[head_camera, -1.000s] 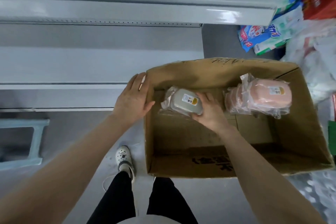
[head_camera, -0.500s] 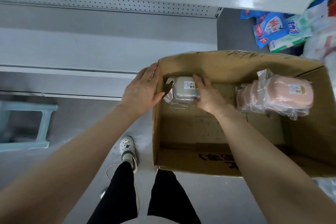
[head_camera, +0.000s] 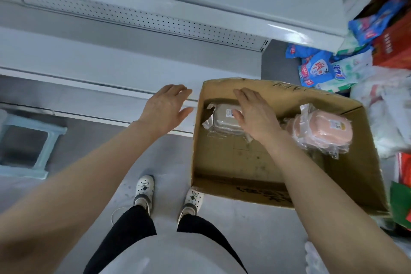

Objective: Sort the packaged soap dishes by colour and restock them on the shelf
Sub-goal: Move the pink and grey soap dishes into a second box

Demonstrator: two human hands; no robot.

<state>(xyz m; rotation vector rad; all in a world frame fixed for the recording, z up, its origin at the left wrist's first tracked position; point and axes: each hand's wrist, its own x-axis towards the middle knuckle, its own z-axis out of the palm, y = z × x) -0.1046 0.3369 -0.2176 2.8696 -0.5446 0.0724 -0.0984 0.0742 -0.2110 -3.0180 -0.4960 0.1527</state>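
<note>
far off to the left of the left hand, a pale blue stool (head_camera: pixel 24 147) stands on the grey floor (head_camera: pixel 89 140). beyond both hands runs the white shelf (head_camera: pixel 111 66), with a strip of perforated back panel above its lower board.

the left hand (head_camera: pixel 165 109) is held palm down over the shelf's low front edge. its fingers are straight and a little spread, the thumb out to the side, holding nothing. whether it touches the shelf cannot be told.

just to its right rises the left wall of an open cardboard box (head_camera: pixel 244 191) that stands on the floor. inside, in the far left corner and right beside that wall, lies a grey soap dish (head_camera: pixel 223 118) in clear plastic wrap, with a small label on top.

the right hand (head_camera: pixel 255 115) is spread flat over the right part of this dish, palm down. its fingers are straight and point toward the box's far wall, gripping nothing. it hides that end of the dish, and whether the palm rests on the wrap cannot be told.

to the right of this hand, also inside the box and near the far wall, sits a bundle of pink soap dishes (head_camera: pixel 320 133) in crinkled clear wrap, the topmost one labelled. how many it holds cannot be told. the right hand lies between the grey dish and the pink bundle.

further right, outside the box, blue and white packets (head_camera: pixel 315 69) lie heaped, with a red carton (head_camera: pixel 393 46) and white plastic bags (head_camera: pixel 389 122) beyond them. nearer than the hands, the person's white shoes (head_camera: pixel 144 187) stand by the box's near left corner.
</note>
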